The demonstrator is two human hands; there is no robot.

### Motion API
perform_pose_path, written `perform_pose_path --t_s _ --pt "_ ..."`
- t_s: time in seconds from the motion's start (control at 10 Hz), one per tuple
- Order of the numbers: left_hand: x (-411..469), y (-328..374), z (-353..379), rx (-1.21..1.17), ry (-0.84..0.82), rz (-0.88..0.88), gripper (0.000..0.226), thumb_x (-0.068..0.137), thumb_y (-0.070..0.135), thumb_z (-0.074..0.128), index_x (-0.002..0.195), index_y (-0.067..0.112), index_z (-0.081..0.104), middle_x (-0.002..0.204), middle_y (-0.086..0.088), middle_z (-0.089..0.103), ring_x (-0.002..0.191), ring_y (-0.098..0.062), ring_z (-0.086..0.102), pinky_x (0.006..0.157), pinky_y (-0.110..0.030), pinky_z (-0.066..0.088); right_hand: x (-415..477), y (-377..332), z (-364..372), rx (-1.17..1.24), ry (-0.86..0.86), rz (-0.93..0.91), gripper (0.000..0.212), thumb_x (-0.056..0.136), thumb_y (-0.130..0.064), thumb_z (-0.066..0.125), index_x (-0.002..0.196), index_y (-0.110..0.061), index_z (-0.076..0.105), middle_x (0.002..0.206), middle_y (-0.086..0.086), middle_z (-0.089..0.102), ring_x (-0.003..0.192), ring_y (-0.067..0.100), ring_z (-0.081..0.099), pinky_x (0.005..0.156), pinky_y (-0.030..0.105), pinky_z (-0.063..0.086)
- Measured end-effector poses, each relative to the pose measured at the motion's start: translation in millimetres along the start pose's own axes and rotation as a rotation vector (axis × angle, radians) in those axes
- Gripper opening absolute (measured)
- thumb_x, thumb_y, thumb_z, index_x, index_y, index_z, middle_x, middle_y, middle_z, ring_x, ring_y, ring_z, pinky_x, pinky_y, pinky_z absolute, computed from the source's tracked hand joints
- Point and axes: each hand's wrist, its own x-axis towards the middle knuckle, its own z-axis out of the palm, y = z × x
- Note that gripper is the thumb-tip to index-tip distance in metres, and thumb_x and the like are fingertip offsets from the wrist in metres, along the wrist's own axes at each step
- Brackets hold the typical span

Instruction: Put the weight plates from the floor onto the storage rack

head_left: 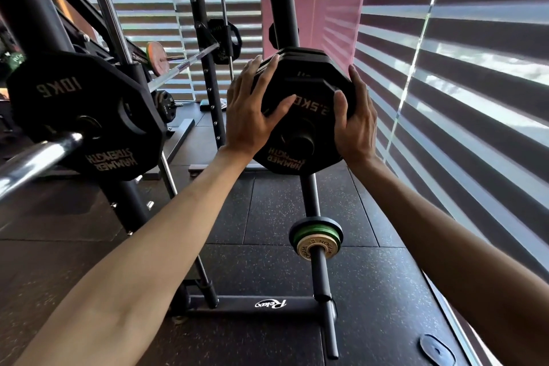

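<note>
A black 2.5 kg weight plate (309,104) sits on a peg (303,142) of the black storage rack upright (310,196), in front of several larger black plates. My left hand (252,116) lies flat on the plate's left side with fingers spread. My right hand (353,119) clasps its right edge, thumb on the face. Lower on the same upright, small green and tan plates (316,239) hang on another peg. At the bottom right, a dark flat piece (436,349) lies on the floor.
A 10 kg plate (86,119) on a chrome barbell sleeve (35,157) juts in from the left. The rack's base bar (261,304) crosses the rubber floor below. Striped blinds (463,92) close off the right side; a pink banner (326,3) hangs behind.
</note>
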Motion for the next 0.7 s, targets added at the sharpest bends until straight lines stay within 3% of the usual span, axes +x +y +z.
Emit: perform_pose_path --t_s 0.3,0.5,0.6,0.7 --pt "6.2 -13.8 21.7 -0.07 0.058 -0.032 0.063 0.097 0.049 0.056 0.146 0.011 0.045 0.143 -0.007 0.051 0.134 -0.018 0.046 0.109 -0.029 0.043 22.5 15.7 9.9 -0.009 -0.024 -0.044 0.059 0.101 -0.051 0.041 0.146 -0.014 0.044 0.145 0.005 0.054 0.134 0.021 0.05 0.107 0.049 0.045" --pt "6.8 -7.7 13.7 -0.069 0.011 -0.055 0.065 0.097 0.052 0.053 0.146 0.011 0.044 0.139 -0.006 0.051 0.129 -0.017 0.048 0.103 -0.021 0.043 20.4 7.5 4.6 -0.03 -0.062 -0.006 0.052 0.102 -0.047 0.042 0.144 -0.017 0.044 0.142 0.003 0.054 0.13 0.019 0.051 0.104 0.048 0.046" --pt "12.2 -7.6 6.1 -0.056 -0.031 -0.009 0.061 0.097 0.051 0.052 0.143 0.011 0.045 0.135 -0.005 0.053 0.125 -0.017 0.051 0.101 -0.024 0.042 22.0 2.1 -1.4 -0.061 -0.12 0.015 0.051 0.103 -0.048 0.039 0.147 -0.022 0.039 0.145 0.003 0.049 0.132 0.021 0.047 0.106 0.05 0.043" --pt "24.0 -4.0 -7.5 -0.06 -0.064 -0.037 0.052 0.099 0.048 0.047 0.134 0.01 0.049 0.128 -0.005 0.059 0.118 -0.019 0.056 0.102 -0.036 0.045 24.6 -7.6 -10.0 -0.175 -0.15 -0.089 0.055 0.102 -0.048 0.036 0.148 -0.018 0.039 0.145 0.004 0.047 0.133 0.021 0.044 0.11 0.045 0.037"
